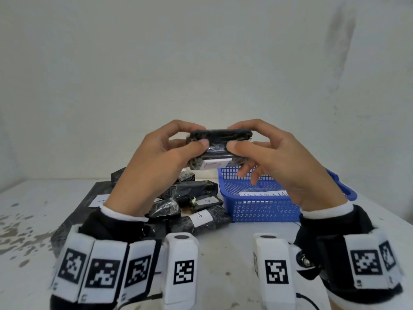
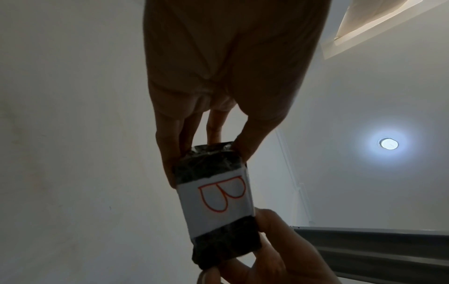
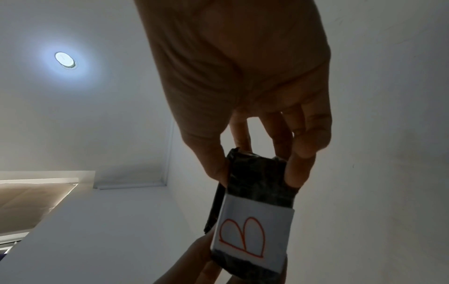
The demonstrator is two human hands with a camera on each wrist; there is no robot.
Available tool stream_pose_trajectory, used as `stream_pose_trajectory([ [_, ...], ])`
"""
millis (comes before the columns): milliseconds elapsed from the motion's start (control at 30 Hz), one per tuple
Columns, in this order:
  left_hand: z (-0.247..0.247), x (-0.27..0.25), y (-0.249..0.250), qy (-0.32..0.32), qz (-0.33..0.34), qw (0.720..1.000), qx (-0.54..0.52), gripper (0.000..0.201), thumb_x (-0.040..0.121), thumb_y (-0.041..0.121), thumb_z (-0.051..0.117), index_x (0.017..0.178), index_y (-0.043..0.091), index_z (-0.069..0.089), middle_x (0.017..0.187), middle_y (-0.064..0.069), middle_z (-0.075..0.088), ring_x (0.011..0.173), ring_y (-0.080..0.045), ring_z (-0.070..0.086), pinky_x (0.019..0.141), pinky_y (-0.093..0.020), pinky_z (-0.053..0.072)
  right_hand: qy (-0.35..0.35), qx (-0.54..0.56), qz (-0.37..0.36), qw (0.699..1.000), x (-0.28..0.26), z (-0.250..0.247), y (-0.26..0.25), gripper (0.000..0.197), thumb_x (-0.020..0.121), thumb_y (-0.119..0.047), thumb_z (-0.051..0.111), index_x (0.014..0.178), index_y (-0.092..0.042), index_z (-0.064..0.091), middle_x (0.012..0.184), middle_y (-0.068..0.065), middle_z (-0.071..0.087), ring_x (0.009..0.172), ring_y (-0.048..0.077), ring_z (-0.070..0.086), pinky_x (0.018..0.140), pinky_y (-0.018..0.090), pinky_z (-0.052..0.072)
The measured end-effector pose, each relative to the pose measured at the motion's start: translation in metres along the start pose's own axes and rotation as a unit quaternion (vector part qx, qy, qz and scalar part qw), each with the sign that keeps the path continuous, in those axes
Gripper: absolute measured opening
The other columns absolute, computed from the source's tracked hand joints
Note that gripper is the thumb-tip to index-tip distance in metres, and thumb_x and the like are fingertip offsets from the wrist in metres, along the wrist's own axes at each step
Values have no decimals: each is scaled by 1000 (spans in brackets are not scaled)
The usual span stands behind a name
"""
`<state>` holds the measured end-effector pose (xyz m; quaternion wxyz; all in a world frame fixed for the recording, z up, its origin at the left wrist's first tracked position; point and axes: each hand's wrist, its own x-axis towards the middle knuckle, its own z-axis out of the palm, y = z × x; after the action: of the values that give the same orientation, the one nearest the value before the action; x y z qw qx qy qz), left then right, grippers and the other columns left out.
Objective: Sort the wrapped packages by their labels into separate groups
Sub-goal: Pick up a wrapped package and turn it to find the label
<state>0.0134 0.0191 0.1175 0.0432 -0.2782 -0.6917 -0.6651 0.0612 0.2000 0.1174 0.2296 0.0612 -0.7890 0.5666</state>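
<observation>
My left hand (image 1: pixel 156 157) and right hand (image 1: pixel 277 162) each pinched an end of the black-wrapped package labelled B (image 2: pixel 218 199), held above the pile of packages (image 1: pixel 192 204), left of the blue basket (image 1: pixel 263 209).

The package (image 1: pixel 220 139) sits up in the air between both hands, left hand (image 1: pixel 156 162) on its left end, right hand (image 1: pixel 279 162) on its right, above the far edge of the table (image 1: pixel 234 249). Below, a pile of packages (image 1: pixel 192 204) lies on the table, on a mat (image 1: pixel 89 198). Just right of the pile stands the basket (image 1: pixel 263 209), a slip of paper (image 1: pixel 263 194) lying in it.
</observation>
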Motion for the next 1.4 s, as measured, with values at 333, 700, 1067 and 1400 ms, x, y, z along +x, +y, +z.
stream_pose_trajectory([
  [333,-3,0,-4,-35,8,999,3,26,82,12,72,105,24,73,100,-9,72,83,-24,74,77,-35,60,18,-27,3,999,-1,0,0,20,81,-28,78,100,-28,71,59,4,66,46,11,52,49,24,45],
  [700,-3,3,-7,-22,15,999,20,16,84,17,71,95,29,75,94,-12,73,79,-25,73,70,-34,61,23,-41,-5,999,-2,2,-2,27,74,-37,82,94,-23,70,56,1,66,45,10,52,46,24,45],
  [1067,-3,1,-4,-27,32,998,36,39,65,52,66,93,26,74,81,-1,76,72,-20,74,68,-35,62,13,-52,-28,998,-4,0,-6,42,65,-57,71,93,-26,70,57,2,64,43,11,50,46,22,43],
  [1400,-3,2,-5,-6,34,999,26,38,83,33,70,120,29,61,108,14,70,76,-14,72,80,-41,59,8,12,-24,1000,-2,-2,-1,32,90,-30,69,120,-35,62,109,-2,73,63,19,68,65,32,55],
])
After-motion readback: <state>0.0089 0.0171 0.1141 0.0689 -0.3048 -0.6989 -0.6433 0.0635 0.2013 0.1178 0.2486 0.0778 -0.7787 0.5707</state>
